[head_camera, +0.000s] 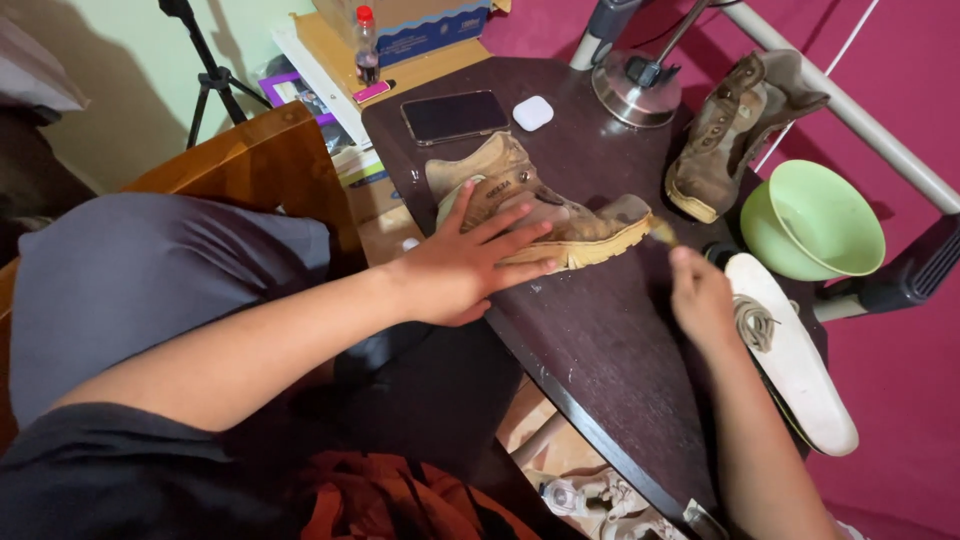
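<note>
A tan boot lies on its side on the dark table. My left hand rests flat on the boot's upper with its fingers spread, pressing it down. My right hand is closed around a small brush, whose blurred bristle end is at the boot's toe. A second tan boot stands tilted at the table's far right.
A light green bowl and a white insole with a coiled lace lie right of my right hand. A dark phone, a white earbud case and a metal lamp base sit farther back. A wooden chair is at the left.
</note>
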